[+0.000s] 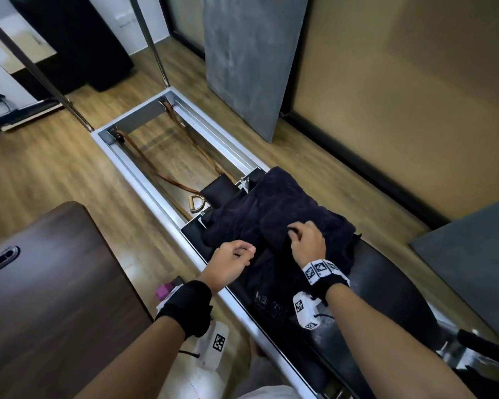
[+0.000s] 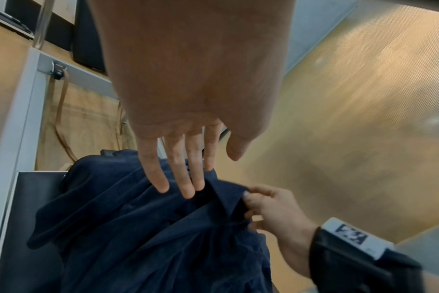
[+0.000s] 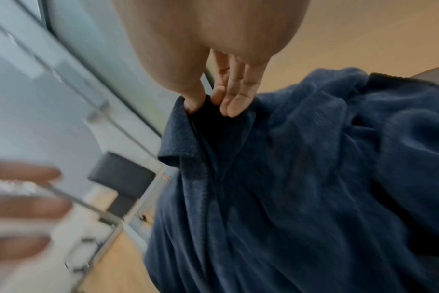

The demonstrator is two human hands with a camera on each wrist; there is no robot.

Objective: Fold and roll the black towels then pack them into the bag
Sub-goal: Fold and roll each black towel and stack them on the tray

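Observation:
Dark navy-black towels [image 1: 277,208] lie in a crumpled heap on the black padded carriage [image 1: 386,283] of a reformer machine. My right hand [image 1: 296,233] sits on top of the heap. In the right wrist view it [image 3: 206,103] pinches a raised fold of one towel [image 3: 301,178] between thumb and fingers. My left hand [image 1: 242,251] hovers at the heap's near-left edge and holds nothing. Seen from the left wrist, the straight fingers [image 2: 186,186] reach just over the towel [image 2: 138,228], close to the pinching right hand [image 2: 247,198].
The silver reformer frame [image 1: 133,168] runs away from me, with brown straps and a handle [image 1: 195,203] inside it. A dark wooden box [image 1: 41,283] stands at my left, with a pink object [image 1: 163,292] beside it. A grey panel [image 1: 242,67] leans on the wall.

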